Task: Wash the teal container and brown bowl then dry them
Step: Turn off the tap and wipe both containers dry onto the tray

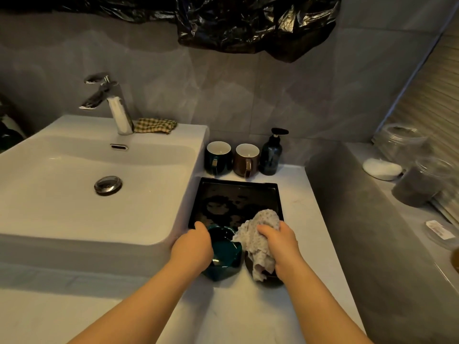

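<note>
A: Where does the job stand?

B: In the drying stage, I judge. The left hand (192,247) has its fingers curled over the near-left rim of the teal container (224,254), clamped on it. The container sits at the near edge of the black tray (277,194), whether on it or lifted I cannot tell.

A: And the other hand?

B: The right hand (278,240) has its fingers closed on a dotted cloth (258,234), which hangs down from them, just right of the container's rim.

A: The brown bowl?

B: A dark round rim (269,279) shows beneath the cloth and the right wrist; probably the bowl, though too hidden to be sure.

A: Any water running?

B: None at the tap (109,100), and the sink (74,214) holds nothing. The tray floor looks wet. So washing seems done; wiping both pieces is left.
</note>
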Demonstrator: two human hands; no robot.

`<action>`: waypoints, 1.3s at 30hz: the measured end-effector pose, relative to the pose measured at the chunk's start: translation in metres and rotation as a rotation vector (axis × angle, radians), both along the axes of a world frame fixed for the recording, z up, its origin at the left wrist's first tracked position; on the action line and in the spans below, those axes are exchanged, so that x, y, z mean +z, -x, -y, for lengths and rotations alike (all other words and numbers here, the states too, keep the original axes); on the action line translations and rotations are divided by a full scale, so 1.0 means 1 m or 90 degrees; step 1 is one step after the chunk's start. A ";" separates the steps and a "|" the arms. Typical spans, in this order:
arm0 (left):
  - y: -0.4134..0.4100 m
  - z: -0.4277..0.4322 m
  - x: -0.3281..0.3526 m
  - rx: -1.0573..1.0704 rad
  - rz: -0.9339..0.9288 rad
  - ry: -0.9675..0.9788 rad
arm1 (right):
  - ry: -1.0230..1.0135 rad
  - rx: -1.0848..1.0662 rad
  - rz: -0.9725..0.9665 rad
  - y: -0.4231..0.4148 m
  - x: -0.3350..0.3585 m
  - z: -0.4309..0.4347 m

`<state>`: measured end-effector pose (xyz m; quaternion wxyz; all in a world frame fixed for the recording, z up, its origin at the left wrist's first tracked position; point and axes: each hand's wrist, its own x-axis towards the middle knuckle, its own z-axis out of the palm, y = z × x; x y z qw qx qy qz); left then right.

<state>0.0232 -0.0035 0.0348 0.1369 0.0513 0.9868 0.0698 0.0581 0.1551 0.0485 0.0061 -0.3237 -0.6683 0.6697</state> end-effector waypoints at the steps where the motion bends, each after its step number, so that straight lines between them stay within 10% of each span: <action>1: 0.003 0.000 -0.004 0.011 0.038 -0.009 | -0.004 0.004 0.007 -0.001 -0.002 0.002; 8: 0.011 0.000 -0.017 0.144 0.132 -0.133 | 0.012 0.035 0.024 -0.007 -0.008 0.007; 16: 0.001 0.005 0.007 0.401 0.292 -0.625 | -0.028 0.064 -0.042 -0.001 0.006 0.010; 27: 0.017 0.025 0.090 0.350 0.293 -1.061 | 0.016 0.093 -0.170 0.031 0.081 0.040; 35: 0.025 0.071 0.113 0.278 0.021 -0.979 | 0.127 0.132 -0.145 0.076 0.070 0.086; 39: 0.037 0.101 0.116 0.140 -0.291 -0.666 | 0.158 0.140 -0.129 0.087 0.068 0.103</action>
